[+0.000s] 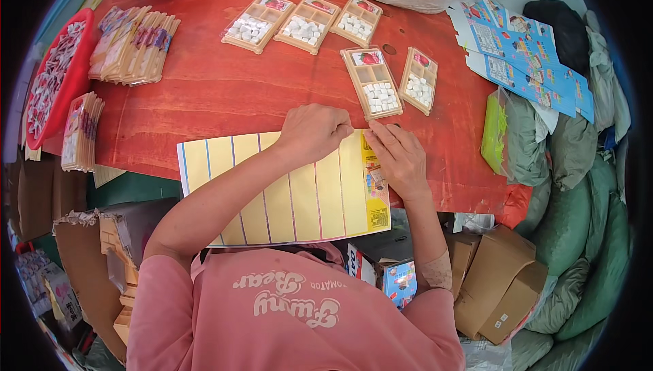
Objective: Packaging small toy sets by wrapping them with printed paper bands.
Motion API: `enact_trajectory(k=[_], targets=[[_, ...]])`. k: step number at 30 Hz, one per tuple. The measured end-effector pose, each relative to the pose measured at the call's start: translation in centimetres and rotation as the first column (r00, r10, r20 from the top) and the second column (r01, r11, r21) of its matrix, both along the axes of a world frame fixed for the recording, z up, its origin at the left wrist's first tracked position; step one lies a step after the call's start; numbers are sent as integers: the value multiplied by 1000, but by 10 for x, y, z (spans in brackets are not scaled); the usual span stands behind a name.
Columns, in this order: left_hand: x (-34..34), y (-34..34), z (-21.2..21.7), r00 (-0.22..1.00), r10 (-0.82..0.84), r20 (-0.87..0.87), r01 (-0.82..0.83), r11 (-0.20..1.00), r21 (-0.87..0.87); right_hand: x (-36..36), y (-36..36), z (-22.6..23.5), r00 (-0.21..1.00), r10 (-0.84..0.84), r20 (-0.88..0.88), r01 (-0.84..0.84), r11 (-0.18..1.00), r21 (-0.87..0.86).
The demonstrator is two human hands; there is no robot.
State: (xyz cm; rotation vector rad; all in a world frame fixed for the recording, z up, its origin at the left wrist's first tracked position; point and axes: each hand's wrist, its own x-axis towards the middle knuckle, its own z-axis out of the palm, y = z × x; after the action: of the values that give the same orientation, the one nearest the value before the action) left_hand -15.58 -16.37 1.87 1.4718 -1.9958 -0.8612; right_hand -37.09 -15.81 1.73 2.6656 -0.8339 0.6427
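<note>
A pale yellow sheet (274,187) with thin coloured lines across it lies at the table's near edge, overhanging toward my body. At its right end is a bright yellow printed strip (378,218). My left hand (314,133) is closed at the sheet's far edge, its fingertips curled together beside the strip; what they pinch is hidden. My right hand (401,163) rests on the strip's far end with fingers stretched out and lying flat. Just beyond my hands is a beige compartment tray (373,82) with white cubes and a strawberry picture. A narrower similar tray (418,80) lies to its right.
More cube-filled trays (303,24) lie farther back on the red table (190,92). At the left are stacked packed trays (132,48) and a red basin (81,72) of small wrapped pieces. Blue printed sheets (524,51) lie right, beside sacks (575,221). Cardboard boxes (496,279) stand below.
</note>
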Motion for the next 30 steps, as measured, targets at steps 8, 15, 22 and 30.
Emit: enact_trajectory(k=[8,15,22,30], targets=[[-14,4,-12,998,22,65,-5,968,-252,-43,22,16,541,-469,699,-123,777,617],[-85,-3,-34,985,55,164,38,858,-512,-165,42,78,-37,-378,925,220,900,376],[-172,-40,-24,997,46,68,9,755,-656,-60,33,62,160,-499,851,-173,835,522],[41,-61,45,966,259,20,-228,881,-414,-45,16,73,-1,-491,871,-442,782,440]])
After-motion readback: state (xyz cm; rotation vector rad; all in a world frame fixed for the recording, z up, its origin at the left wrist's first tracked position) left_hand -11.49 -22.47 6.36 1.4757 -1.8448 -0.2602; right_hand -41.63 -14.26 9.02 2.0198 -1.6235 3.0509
